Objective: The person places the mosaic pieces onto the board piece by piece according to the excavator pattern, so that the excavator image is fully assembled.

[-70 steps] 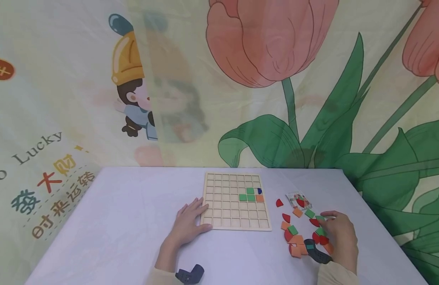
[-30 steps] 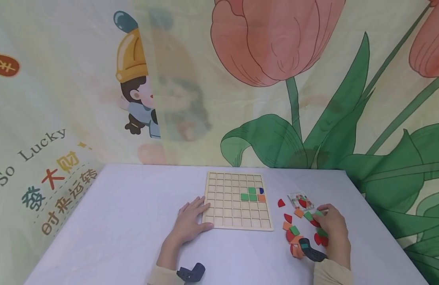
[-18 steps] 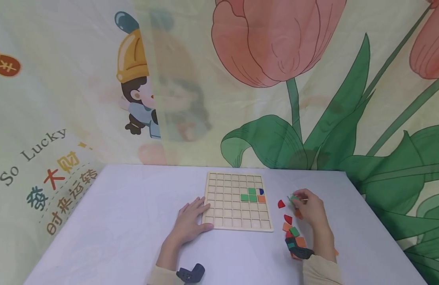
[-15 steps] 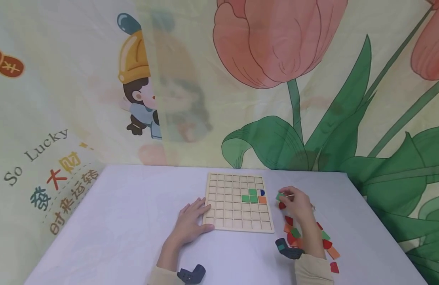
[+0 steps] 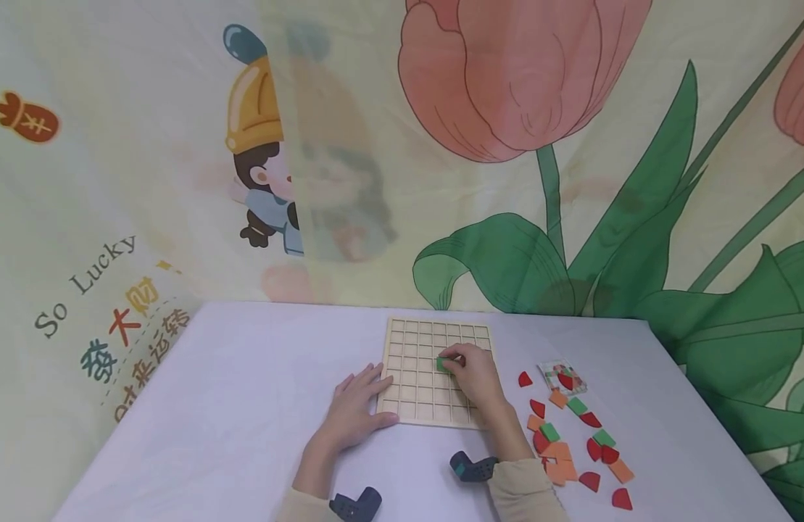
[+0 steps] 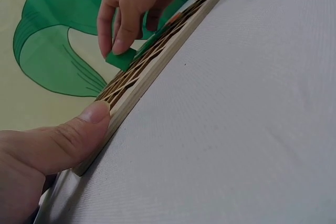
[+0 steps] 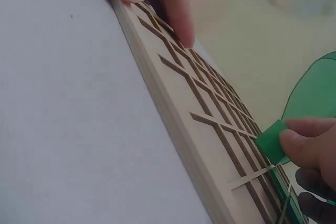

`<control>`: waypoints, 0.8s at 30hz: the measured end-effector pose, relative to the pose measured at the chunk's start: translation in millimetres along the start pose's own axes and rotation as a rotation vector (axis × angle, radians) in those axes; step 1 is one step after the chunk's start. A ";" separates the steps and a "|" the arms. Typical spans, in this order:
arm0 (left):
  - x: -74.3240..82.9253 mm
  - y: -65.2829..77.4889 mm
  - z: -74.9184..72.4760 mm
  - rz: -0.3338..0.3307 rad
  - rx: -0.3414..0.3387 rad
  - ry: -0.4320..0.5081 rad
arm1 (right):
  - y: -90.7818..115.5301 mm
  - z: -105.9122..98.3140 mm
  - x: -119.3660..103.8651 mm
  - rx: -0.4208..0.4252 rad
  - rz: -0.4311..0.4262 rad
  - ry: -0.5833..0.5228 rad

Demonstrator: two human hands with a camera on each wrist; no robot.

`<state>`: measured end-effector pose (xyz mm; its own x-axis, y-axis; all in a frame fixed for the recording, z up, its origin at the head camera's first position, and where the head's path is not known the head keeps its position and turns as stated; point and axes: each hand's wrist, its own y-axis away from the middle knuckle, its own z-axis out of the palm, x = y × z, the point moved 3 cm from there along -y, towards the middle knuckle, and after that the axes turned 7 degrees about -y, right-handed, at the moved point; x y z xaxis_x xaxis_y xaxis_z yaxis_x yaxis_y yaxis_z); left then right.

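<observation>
A pale wooden grid board [image 5: 415,399] lies on the white-covered table. My right hand [image 5: 476,378] is over it, pinching a green square tile [image 7: 271,141] between thumb and forefinger. In both wrist views the tile is tilted, right at the grid's dividers. The tiles set in the board's right side are mostly hidden under this hand in the head view; some green shows beneath it in the right wrist view. My left hand [image 5: 357,407] rests at the board's near left corner, its fingers extended over the left edge and its thumb [image 6: 79,135] on the front rim.
Right of the board lie loose red quarter-round pieces [image 5: 589,481], orange squares [image 5: 558,451] and green squares [image 5: 576,406], some overlapping. A printed card [image 5: 550,371] lies behind them with a red piece on it. A patterned cloth hangs behind the table.
My right hand picked up a green tile from the loose pieces and carried it left, past the card, to above the board. My left hand has stayed at the board's edge.
</observation>
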<state>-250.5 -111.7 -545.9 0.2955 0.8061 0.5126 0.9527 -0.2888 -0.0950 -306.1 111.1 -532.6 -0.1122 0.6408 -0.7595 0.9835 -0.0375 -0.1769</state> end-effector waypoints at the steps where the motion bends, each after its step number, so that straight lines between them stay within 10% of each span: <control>1: 0.3 0.0 -0.3 -0.003 -0.001 -0.004 | -0.1 0.9 -0.2 0.006 -0.002 0.010; 24: 3.0 2.4 -2.0 -0.007 -0.004 -0.006 | 3.0 8.3 -8.7 0.087 -0.089 0.329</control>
<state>-247.5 -110.9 -542.9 0.2897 0.8110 0.5083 0.9543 -0.2856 -0.0882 -303.3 99.0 -531.8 -0.1316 0.8567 -0.4987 0.9546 -0.0262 -0.2969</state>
